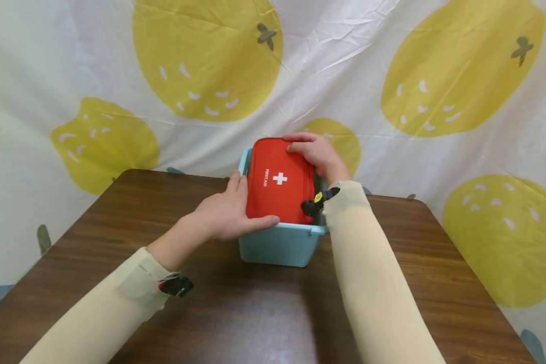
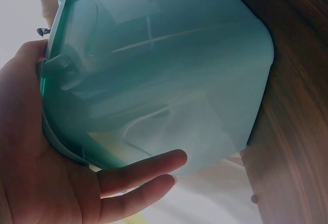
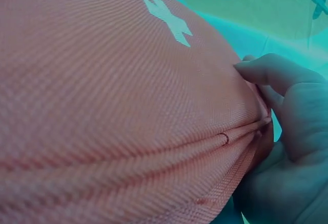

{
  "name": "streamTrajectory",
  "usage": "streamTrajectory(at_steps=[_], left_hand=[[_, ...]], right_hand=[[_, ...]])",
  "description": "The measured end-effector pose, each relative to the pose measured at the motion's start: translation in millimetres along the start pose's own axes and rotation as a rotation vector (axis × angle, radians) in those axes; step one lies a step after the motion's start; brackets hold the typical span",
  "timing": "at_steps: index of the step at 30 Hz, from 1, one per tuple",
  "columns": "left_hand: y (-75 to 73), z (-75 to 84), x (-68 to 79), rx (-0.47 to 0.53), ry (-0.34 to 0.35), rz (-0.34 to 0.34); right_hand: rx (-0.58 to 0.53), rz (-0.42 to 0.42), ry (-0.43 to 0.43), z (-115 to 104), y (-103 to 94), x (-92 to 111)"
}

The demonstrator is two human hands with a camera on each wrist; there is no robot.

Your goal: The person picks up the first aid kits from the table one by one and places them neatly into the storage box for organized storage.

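Note:
A red first aid pouch [image 1: 282, 199] with a white cross and lettering stands on end, tilted, in a light-blue plastic bin [image 1: 277, 247]. Its lower part is hidden by the bin's front wall. My right hand [image 1: 316, 154] pinches the pouch's upper right corner, thumb on the front face; the right wrist view shows the thumb and fingers at the zipped edge [image 3: 225, 138]. My left hand [image 1: 220, 212] rests against the bin's near left corner, its thumb along the front rim. In the left wrist view two straight fingers [image 2: 143, 175] stretch beside the bin's wall.
The bin stands on a dark brown wooden table [image 1: 200, 313], towards its far edge. Behind the table hangs a white cloth [image 1: 336, 60] printed with yellow lemons. A black wrist camera [image 1: 175, 284] is strapped on the left sleeve, another [image 1: 310, 206] on the right.

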State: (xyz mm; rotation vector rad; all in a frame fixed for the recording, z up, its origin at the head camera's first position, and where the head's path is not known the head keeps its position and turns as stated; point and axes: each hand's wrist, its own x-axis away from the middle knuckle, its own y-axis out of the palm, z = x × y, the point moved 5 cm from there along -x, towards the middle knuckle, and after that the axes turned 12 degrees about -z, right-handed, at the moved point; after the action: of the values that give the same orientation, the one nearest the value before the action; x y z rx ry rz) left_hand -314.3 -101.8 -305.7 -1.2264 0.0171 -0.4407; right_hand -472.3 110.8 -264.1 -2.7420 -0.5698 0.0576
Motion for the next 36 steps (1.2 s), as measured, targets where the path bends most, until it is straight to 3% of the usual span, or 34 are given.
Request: streamTrajectory(at_steps=[8,20,28,36], left_hand=[[-0.2,-0.1,0.1,-0.008,0.006,0.005],[-0.4,2.0,-1.2,-0.011,0.007,0.000],[-0.7,2.4,-0.6,-0.016,0.009,0.000],[0.3,2.2,-0.6,-0.007,0.014,0.009]], right_hand=[[0.192,-0.105,0.044,0.4,7.8,0.4],[0.379,-0.221,0.098,2.9,12.4,0.1],[0.541,-0.218,0.185,4.9,12.1,-2.8],[0.556,-0.187,0.221,6.8,11.0,-1.5]])
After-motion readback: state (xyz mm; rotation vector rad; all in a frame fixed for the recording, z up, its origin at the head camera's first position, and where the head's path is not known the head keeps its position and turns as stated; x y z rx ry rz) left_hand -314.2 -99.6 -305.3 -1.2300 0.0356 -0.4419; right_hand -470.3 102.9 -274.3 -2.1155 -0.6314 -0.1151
